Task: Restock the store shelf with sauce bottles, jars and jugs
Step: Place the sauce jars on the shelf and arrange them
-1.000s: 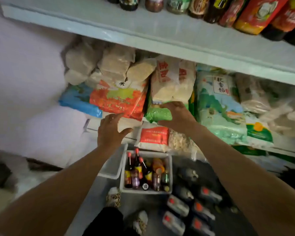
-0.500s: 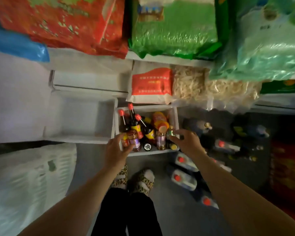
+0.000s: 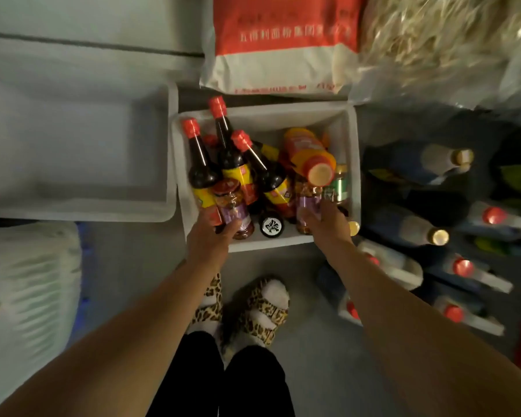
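Observation:
A white bin (image 3: 353,139) on the floor holds three dark sauce bottles with red caps (image 3: 199,164), an orange bottle (image 3: 310,155), a green jar (image 3: 339,185) and a black-lidded jar (image 3: 272,226). My left hand (image 3: 209,239) grips a purple-labelled jar (image 3: 233,210) at the bin's front left. My right hand (image 3: 325,224) grips a second purple-labelled jar (image 3: 309,201) at the front right. Both hands reach down into the bin.
An empty white bin (image 3: 82,139) sits left of the full one. A red and white sack (image 3: 283,46) and a clear bag of noodles (image 3: 442,40) lie behind. Several bottles and jugs (image 3: 418,230) lie on the floor at right. My slippered feet (image 3: 244,305) stand below.
My hands left the bags on the shelf and came down to the bin on the floor. The view tilted down and closer. Each hand now grips a purple-labelled jar.

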